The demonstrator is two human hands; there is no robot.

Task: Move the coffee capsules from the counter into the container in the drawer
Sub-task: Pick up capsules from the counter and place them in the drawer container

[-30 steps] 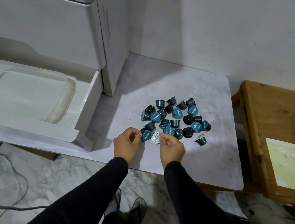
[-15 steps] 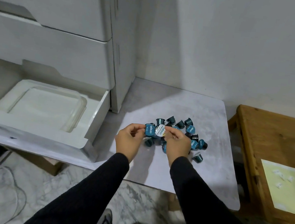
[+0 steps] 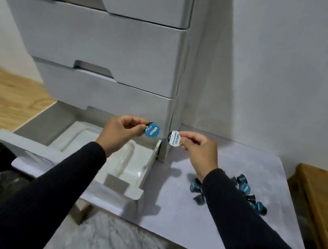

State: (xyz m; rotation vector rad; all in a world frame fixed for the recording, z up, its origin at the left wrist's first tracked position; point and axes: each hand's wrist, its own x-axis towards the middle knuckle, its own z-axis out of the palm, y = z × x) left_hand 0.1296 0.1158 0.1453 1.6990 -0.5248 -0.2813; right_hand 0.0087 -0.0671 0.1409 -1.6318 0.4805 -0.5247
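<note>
Two coffee capsules are up in the air, each pinched in one hand, with the open drawer [image 3: 151,159] as the reference for everything here. The blue-lidded capsule [image 3: 152,132] is held by the left hand [image 3: 120,134], thumb and curled fingers closed round its dark body so that the printed foil lid faces the camera; it hangs above the drawer's right rear corner, in front of the closed drawer fronts of the grey cabinet [image 3: 110,52] above. The white-lidded capsule [image 3: 174,138] is gripped the same way by the right hand [image 3: 199,151], fingers folded tight on its rim, and sits just to the right of the drawer's right wall, over the counter [image 3: 180,210] rather than over the drawer. The two capsules are near each other but not touching. Inside the drawer lies the clear container [image 3: 126,157], partly hidden behind the left forearm; what can be seen of it holds nothing. The remaining capsules [image 3: 243,189] lie in a loose heap on the counter well to the right of the drawer, partly covered by the right sleeve. Further right of the drawer, past the counter's edge, stands a wooden table [image 3: 319,203].
</note>
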